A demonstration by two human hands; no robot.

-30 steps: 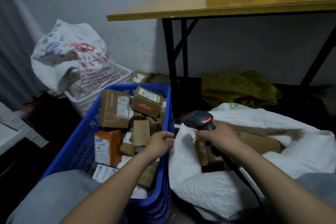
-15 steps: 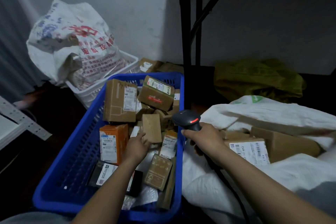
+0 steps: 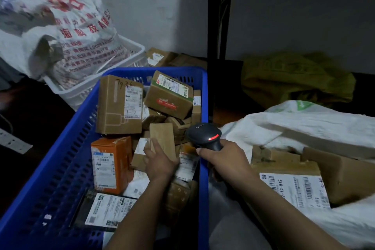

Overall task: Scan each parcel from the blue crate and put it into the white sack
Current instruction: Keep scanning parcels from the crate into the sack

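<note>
1. Your left hand [image 3: 160,163] is down inside the blue crate [image 3: 203,107]. Its fingers reach onto a small brown box [image 3: 163,138] just ahead of your knuckles. I cannot tell whether they are closing round it or only touching it.
2. Your right hand [image 3: 224,158] is wrapped firmly round the handle of the black scanner [image 3: 204,135]. The scanner's head pokes out ahead of your fist with its red light glowing, right at the crate's right-hand wall.
3. Between your two hands a white-labelled parcel [image 3: 186,165] lies tilted, just beside your left thumb.
4. Left of your left hand an orange box [image 3: 110,165] stands upright with its label facing you. By that wrist lies a flat dark parcel [image 3: 107,210] with a white label.
5. Beyond your left fingers a tall brown carton [image 3: 119,105] marked "1-2" stands at the far end. A green-edged carton [image 3: 169,95] is tilted beside it.
6. Right of your scanner hand the white sack [image 3: 304,126] gapes open. A labelled box [image 3: 292,184] lies in it, just beside your right forearm, with more brown boxes behind.
7. Far beyond both hands a printed bag [image 3: 60,26] sits in a white basket [image 3: 91,89] off to the left. An olive bag [image 3: 294,79] is slumped to the right, and a black table leg [image 3: 213,46] stands between them.
</note>
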